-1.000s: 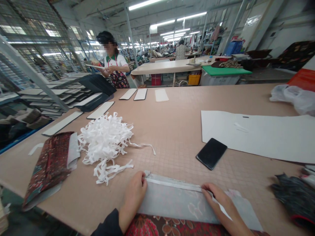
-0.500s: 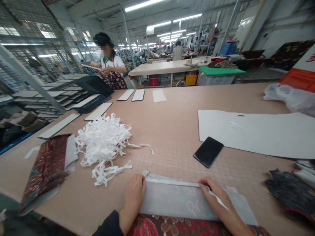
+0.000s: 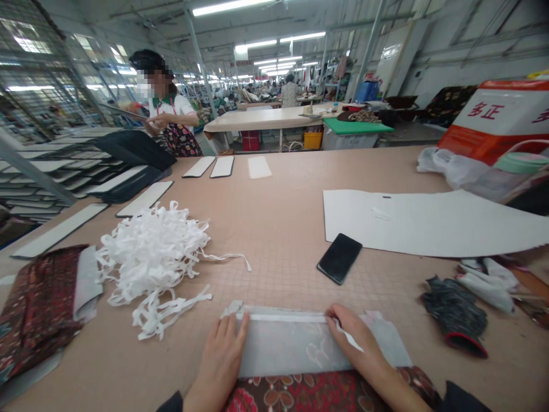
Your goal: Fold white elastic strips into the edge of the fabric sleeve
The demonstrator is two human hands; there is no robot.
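Along the near table edge lies a patterned red-brown fabric piece (image 3: 295, 392) with a whitish backing (image 3: 295, 343) turned up. A narrow white tape (image 3: 285, 317) runs along the top edge of that backing. My left hand (image 3: 223, 352) lies flat on the tape's left end, fingers stretched out. At the other end, my right hand (image 3: 351, 335) pinches the tape between thumb and fingers, and its loose tail hangs out over the hand. A tangled heap of white tape strips (image 3: 154, 249) sits to the left, beyond my left hand.
A black phone (image 3: 339, 258) lies beyond my right hand, near a large white panel (image 3: 420, 223). Dark gloves (image 3: 454, 309) rest at right. Folded patterned fabric (image 3: 43, 309) is at left. Small white panels (image 3: 199, 167) line the far side, where a person (image 3: 169, 114) stands.
My left hand has gone from gripping the backing's left edge to lying flat on it. The right hand keeps its pinch on the tape. The view has swung to the right.
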